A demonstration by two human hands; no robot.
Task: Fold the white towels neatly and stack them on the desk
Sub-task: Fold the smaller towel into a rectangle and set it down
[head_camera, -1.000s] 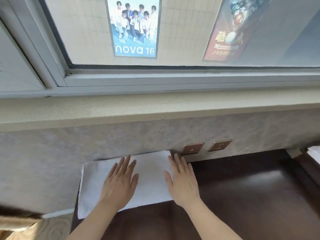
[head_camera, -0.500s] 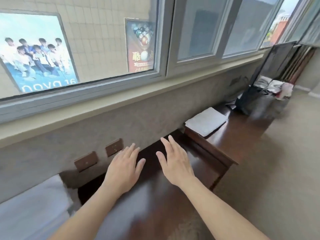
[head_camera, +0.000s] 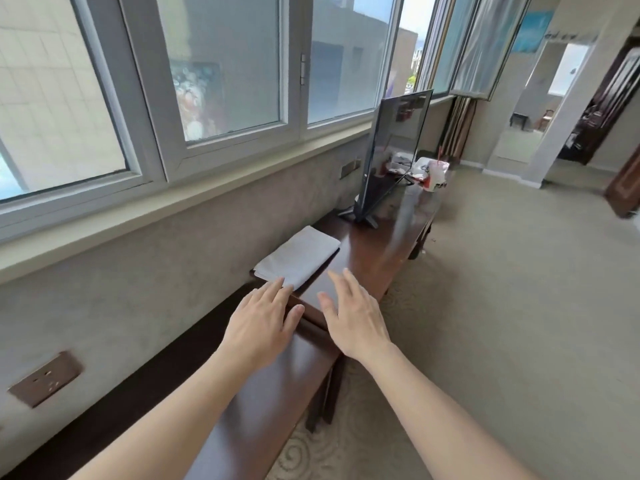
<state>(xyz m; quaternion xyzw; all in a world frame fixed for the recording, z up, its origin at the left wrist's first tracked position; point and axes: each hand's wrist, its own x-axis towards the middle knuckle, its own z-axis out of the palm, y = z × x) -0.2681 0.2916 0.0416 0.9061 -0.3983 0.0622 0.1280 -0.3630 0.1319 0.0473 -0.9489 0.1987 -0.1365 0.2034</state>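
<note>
- Head view: a folded white towel (head_camera: 298,259) lies flat on the dark wooden table (head_camera: 377,244), against the wall side, at about 12 o'clock from the two hands.
- The left hand (head_camera: 261,322) reaches forward palm down, fingers straight and slightly spread. Its fingertips (head_camera: 278,282) lie at the towel's near corner; whether they touch the cloth or hover just over it I cannot tell. This grip holds nothing.
- The right hand (head_camera: 353,315) is also flat and wide open, fingers apart, over bare wood just beside the towel's near edge at 1 o'clock from the left hand. It holds nothing.
- A television (head_camera: 394,150) stands on the same table further off at 1 o'clock, with cups and clutter (head_camera: 433,173) beyond it. A wall socket (head_camera: 45,379) sits low at 9 o'clock.
- The step in hand looks like picking up this towel. To do it well, slide both sets of fingers under the near edge, one hand at each corner, so all layers lift together and the fold does not fall open.
- Keep the towel level while it is carried, well away from the television's foot, and set it down square on the stack.
</note>
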